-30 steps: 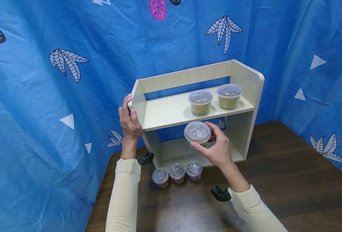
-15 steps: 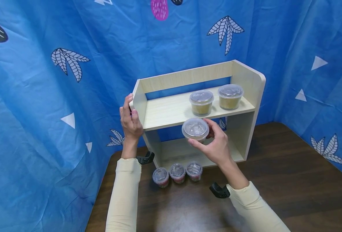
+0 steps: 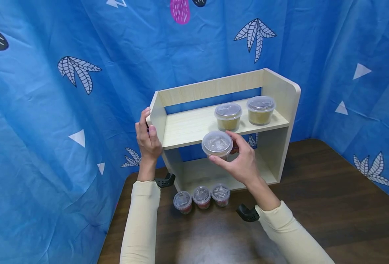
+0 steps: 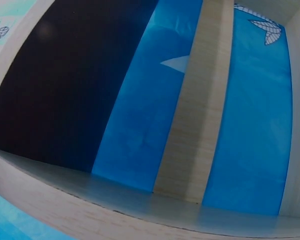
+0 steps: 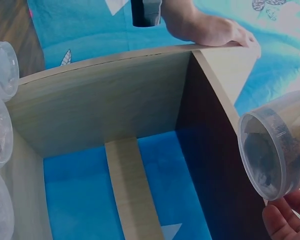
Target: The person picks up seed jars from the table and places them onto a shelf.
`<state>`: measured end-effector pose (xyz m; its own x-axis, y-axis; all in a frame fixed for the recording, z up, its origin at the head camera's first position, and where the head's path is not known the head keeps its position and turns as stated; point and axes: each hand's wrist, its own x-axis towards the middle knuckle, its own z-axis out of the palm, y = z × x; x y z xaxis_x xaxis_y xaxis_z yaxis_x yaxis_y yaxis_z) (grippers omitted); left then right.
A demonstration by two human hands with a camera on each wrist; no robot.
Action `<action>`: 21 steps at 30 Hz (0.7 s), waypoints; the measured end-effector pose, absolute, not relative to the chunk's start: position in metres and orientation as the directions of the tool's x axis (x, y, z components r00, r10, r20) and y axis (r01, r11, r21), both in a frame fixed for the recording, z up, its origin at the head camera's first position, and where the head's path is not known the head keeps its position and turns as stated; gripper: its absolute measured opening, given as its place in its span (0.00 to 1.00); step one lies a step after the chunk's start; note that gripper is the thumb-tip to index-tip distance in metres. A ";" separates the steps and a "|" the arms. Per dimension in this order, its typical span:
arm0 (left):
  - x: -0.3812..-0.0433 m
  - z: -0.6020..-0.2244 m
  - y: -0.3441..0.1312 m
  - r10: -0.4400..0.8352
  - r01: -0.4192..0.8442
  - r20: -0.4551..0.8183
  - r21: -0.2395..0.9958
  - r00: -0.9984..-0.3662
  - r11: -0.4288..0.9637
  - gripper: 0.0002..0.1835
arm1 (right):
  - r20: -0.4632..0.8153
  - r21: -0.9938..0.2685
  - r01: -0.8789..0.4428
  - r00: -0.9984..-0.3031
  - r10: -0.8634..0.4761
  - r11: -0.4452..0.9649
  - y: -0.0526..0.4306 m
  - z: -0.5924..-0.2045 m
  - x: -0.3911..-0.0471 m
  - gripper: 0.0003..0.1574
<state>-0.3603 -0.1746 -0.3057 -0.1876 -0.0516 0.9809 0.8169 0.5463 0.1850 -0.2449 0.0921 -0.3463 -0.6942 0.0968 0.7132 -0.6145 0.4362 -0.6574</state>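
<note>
My right hand (image 3: 242,161) grips a round clear plastic tub (image 3: 217,143) with a clear lid, thumb at the near side and fingers round the far side. The tub is in front of the upper shelf's front edge and overlaps it in the head view. The right wrist view shows the tub (image 5: 295,132) at the right, with fingertips (image 5: 280,220) against it. My left hand (image 3: 149,141) rests on the left side panel of a pale wooden two-tier shelf (image 3: 187,126), fingers extended. Two lidded tubs with yellow contents, the nearer tub (image 3: 228,117) and the right tub (image 3: 261,110), stand on the upper tier.
Three smaller lidded cups with reddish contents, among them the middle cup (image 3: 202,198), stand in a row on the dark wooden table (image 3: 313,212) before the shelf. A blue patterned curtain (image 3: 194,55) hangs behind and at both sides.
My right hand has carried the tub leftward and slightly upward in front of the upper shelf edge. The left hand stays on the side panel.
</note>
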 end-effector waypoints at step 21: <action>-0.360 -0.307 -0.174 -0.058 0.813 0.978 0.197 -0.199 0.548 0.28 | 0.738 -0.632 -0.655 -0.672 0.062 0.414 0.086 -0.326 -0.250 0.52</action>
<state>-0.3602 -0.1737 -0.3066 -0.1987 -0.0577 0.9784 0.8130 0.5477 0.1975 -0.2497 0.0861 -0.3256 -0.6722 0.0622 0.7378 -0.6551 0.4144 -0.6318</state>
